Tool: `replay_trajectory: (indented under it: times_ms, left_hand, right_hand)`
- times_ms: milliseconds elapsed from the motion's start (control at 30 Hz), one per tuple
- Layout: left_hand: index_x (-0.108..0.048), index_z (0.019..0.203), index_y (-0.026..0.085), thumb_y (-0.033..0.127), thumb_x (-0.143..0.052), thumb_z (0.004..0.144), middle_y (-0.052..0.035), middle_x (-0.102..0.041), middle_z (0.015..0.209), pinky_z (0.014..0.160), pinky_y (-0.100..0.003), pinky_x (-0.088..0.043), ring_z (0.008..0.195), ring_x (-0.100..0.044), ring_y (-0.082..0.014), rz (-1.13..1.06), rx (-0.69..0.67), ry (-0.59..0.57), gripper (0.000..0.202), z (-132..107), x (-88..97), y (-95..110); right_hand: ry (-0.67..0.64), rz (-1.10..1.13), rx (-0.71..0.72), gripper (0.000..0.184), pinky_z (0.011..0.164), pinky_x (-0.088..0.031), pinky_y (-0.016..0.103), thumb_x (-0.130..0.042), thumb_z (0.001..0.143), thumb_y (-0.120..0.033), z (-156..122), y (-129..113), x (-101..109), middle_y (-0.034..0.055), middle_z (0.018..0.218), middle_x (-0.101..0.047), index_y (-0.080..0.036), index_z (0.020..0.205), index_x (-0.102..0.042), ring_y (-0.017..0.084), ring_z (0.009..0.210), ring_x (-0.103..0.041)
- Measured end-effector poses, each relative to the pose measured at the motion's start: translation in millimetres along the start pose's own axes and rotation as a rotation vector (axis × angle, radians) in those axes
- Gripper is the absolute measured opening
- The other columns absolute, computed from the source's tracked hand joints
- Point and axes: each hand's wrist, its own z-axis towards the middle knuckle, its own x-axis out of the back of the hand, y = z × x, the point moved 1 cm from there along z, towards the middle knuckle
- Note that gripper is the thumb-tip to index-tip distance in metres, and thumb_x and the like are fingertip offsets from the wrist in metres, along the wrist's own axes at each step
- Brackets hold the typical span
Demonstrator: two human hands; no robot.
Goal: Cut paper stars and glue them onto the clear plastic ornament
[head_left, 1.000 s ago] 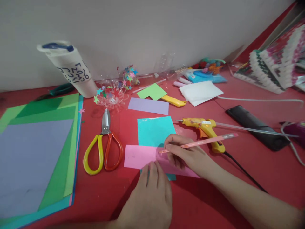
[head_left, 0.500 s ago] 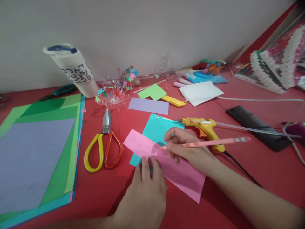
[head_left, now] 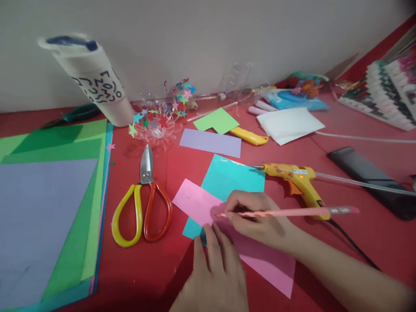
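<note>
My right hand [head_left: 256,216] pinches a pink pencil [head_left: 292,212], its tip touching a strip of pink paper [head_left: 195,203]. A small triangular pencil mark shows near the strip's left end. With fingers apart and laid flat, my left hand [head_left: 217,268] presses on the lower edge of the pink paper. Beneath the strip lies a turquoise paper [head_left: 234,177], partly covered by it. Scissors [head_left: 146,195] with one yellow and one red handle rest to the left of my hands. A yellow glue gun [head_left: 295,177] lies just beyond my right hand, its small light glowing orange.
Stacked coloured sheets [head_left: 42,216] cover the left side. A white tumbler [head_left: 94,82] stands near the wall beside star garlands [head_left: 156,121]. Further back are a lilac strip [head_left: 211,143], green paper [head_left: 221,121], a yellow cutter [head_left: 250,136] and white paper [head_left: 289,125]. A black phone [head_left: 373,182] lies right.
The pencil has swung to a flatter angle, its tip now on the pink paper. My left hand keeps its hold on the paper. The whole view has shifted slightly.
</note>
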Motion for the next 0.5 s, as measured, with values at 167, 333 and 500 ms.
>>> replay_trajectory:
  times_ms: [167, 333, 500]
  left_hand:
    - [-0.074, 0.098, 0.013, 0.029, -0.058, 0.084, -0.0128, -0.074, 0.102, 0.071, -0.038, -0.055, 0.091, -0.069, -0.0298, 0.022, 0.030, 0.014, 0.028, -1.0, -3.5, 4.3]
    - [-0.073, 0.099, 0.013, 0.034, -0.060, 0.083, -0.0120, -0.074, 0.100, 0.074, -0.038, -0.054, 0.091, -0.069, -0.0290, 0.021, 0.033, 0.026, 0.029, -1.6, -4.7, 5.2]
    - [-0.072, 0.100, 0.010, 0.031, -0.058, 0.084, -0.0135, -0.074, 0.100, 0.071, -0.037, -0.055, 0.090, -0.070, -0.0296, 0.010, -0.004, 0.019, 0.030, -1.3, -4.2, 2.4]
  right_hand:
    - [-0.010, -0.057, -0.003, 0.011, 0.047, -0.037, 0.019, -0.047, 0.071, -0.013, -1.6, 1.3, 0.0, -0.0017, 0.056, -0.058, -0.018, 0.064, -0.054, 0.010, 0.050, -0.048]
    - [-0.004, -0.090, 0.001, 0.012, 0.048, -0.038, 0.019, -0.048, 0.073, -0.012, -1.8, 3.0, -0.7, -0.0001, 0.061, -0.063, -0.018, 0.066, -0.056, 0.011, 0.053, -0.053]
    - [-0.011, -0.097, 0.014, 0.014, 0.046, -0.035, 0.018, -0.049, 0.072, -0.009, -0.3, 4.2, -0.9, -0.0036, 0.055, -0.057, -0.019, 0.063, -0.052, 0.009, 0.049, -0.049]
